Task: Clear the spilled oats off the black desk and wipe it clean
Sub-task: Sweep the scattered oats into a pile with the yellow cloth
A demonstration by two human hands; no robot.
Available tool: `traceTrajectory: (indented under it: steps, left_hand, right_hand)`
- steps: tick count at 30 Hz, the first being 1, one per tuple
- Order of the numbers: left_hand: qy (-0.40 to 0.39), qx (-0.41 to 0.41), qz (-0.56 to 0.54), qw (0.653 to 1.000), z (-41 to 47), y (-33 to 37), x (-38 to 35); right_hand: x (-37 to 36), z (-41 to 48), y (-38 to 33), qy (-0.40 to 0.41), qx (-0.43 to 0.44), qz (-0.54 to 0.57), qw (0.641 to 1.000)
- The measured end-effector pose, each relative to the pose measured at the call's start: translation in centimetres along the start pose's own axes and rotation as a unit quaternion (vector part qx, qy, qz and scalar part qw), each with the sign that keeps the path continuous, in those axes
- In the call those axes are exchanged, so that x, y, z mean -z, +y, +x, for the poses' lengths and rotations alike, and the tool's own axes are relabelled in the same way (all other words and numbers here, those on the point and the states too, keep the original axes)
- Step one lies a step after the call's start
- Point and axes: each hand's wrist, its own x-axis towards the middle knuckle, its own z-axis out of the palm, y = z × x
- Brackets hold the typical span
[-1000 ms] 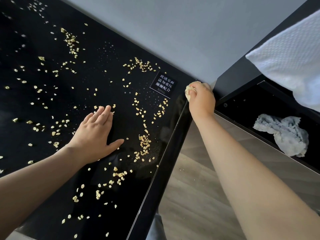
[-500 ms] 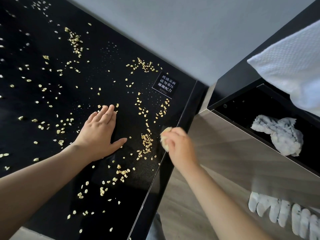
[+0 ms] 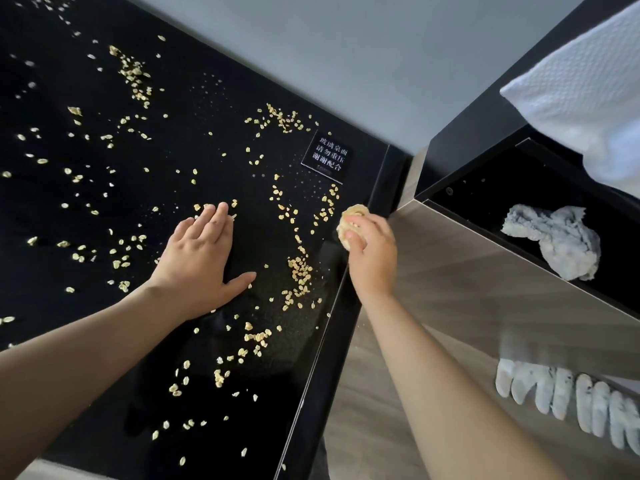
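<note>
Pale oat flakes (image 3: 299, 271) lie scattered over the glossy black desk (image 3: 86, 209), thickest in a band near its right edge and in a cluster at the upper left. My left hand (image 3: 201, 258) rests flat on the glass, fingers straight, with flakes at its fingertips. My right hand (image 3: 372, 252) grips a small yellowish crumpled wad (image 3: 351, 220) at the desk's right edge, just right of the oat band.
A small black sign with white characters (image 3: 327, 157) sits near the desk's back right corner. Right of the desk stands a wood-fronted cabinet (image 3: 485, 278) with a crumpled grey cloth (image 3: 557, 237) in its black recess. A white towel (image 3: 585, 95) hangs at the upper right.
My right hand with the wad came down from the desk's back right corner along the edge, then moved slightly up onto the desk beside the oat band. The left hand stayed put.
</note>
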Motion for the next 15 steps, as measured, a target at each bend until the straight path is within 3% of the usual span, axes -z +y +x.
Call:
traceTrajectory:
  steps: [3, 7, 12, 15]
  left_hand:
    - [-0.006, -0.001, -0.003, 1.0, 0.2, -0.4, -0.5]
    - [-0.031, -0.005, 0.003, 0.999, -0.3, -0.1, -0.9]
    - [-0.016, -0.013, 0.004, 1.0, 0.0, -0.4, 0.1]
    - [-0.013, -0.016, 0.007, 1.0, 0.0, -0.2, 0.1]
  right_hand:
    - [-0.7, -4.9, -0.3, -0.048, 0.045, 0.029, 0.997]
    - [1.0, -10.7, -0.8, -0.11, -0.012, 0.12, 0.987]
    - [4.0, -4.5, -0.6, 0.029, -0.057, 0.13, 0.989]
    - [2.6, -2.1, 0.2, 0.044, -0.066, 0.078, 0.994]
